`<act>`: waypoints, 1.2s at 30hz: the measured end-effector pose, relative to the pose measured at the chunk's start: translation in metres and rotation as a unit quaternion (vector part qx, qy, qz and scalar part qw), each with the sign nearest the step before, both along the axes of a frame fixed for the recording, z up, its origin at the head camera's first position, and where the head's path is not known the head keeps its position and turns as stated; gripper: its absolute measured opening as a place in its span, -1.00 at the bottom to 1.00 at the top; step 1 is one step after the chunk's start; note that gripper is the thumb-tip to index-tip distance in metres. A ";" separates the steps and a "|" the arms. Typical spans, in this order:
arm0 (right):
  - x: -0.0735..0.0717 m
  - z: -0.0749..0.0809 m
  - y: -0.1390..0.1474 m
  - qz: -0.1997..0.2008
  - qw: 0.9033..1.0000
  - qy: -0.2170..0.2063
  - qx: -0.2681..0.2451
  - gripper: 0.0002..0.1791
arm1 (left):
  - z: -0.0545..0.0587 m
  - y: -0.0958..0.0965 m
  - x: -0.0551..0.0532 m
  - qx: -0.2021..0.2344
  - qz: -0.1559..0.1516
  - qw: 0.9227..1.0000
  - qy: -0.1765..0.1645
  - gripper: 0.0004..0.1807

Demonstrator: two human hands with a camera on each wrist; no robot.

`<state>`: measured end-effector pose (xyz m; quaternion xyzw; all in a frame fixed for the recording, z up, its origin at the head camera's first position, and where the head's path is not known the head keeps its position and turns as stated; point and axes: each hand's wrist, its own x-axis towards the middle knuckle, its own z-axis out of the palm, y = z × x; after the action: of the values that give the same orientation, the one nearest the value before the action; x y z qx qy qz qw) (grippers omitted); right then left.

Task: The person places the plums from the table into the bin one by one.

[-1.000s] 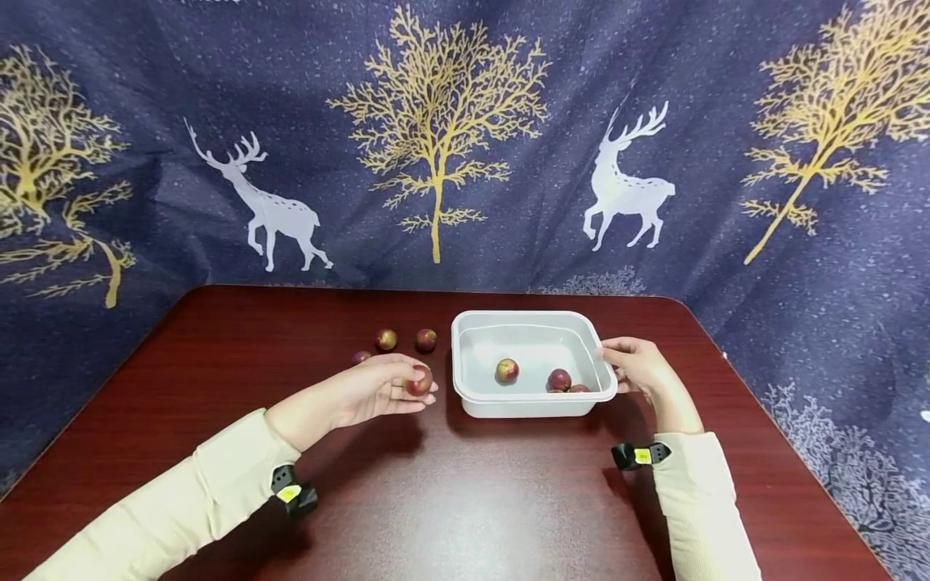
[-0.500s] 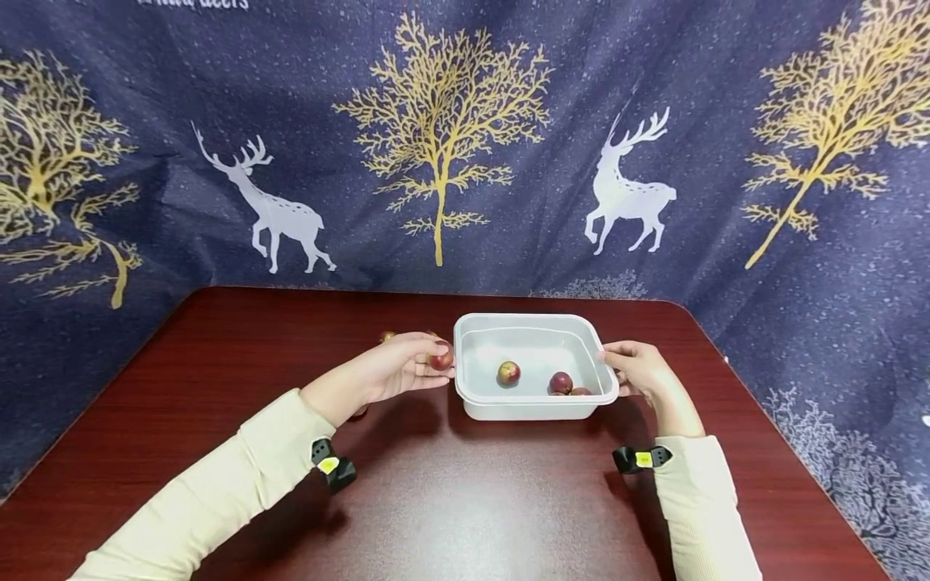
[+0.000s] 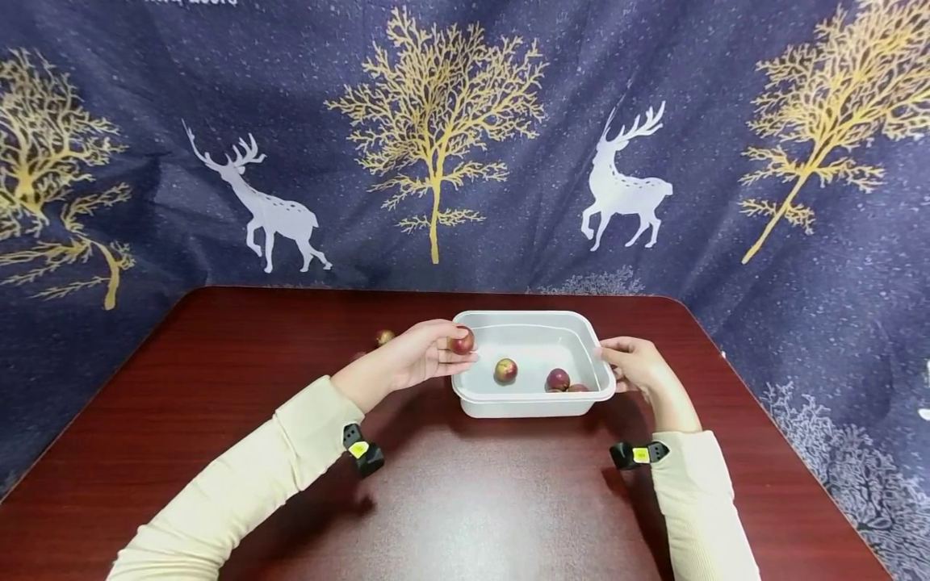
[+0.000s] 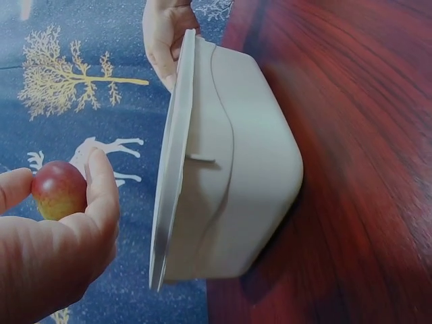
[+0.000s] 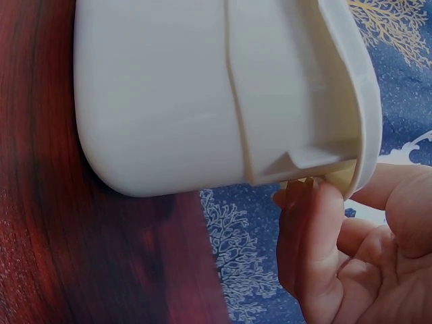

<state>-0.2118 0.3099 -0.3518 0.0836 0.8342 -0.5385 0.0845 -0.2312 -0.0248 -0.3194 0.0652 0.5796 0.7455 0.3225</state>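
We've the L hand (image 3: 423,355) pinching one red-yellow fruit (image 3: 462,340) btwn thumb & fingers, parted just its width, prob. so it's secure w/o squeezing. It's above the white box (image 3: 526,410), by the L rim, not touching, presumably for clearance. Our R hand (image 3: 639,369) grips the R rim, fingers under, likely for steadiness. Inside, a lone fruit (image 3: 505,370); darker ones (image 3: 558,378) bunch front R. Another fruit (image 3: 384,336)'s on the table (image 3: 276,331), L of box.

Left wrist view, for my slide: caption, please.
Left hand pinches a fruit near a white tub; right hand at the rim.
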 end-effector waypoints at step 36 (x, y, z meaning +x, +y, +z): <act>0.001 -0.001 -0.002 -0.008 1.000 -0.002 0.000 -0.49 | -0.019 0.062 -0.027 0.028 0.050 0.995 -0.086 -0.94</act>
<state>-0.2112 0.3078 -0.3525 0.0912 0.8333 -0.5392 0.0816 -0.2579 0.0373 -0.3382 -0.0193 0.5311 0.7796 0.3314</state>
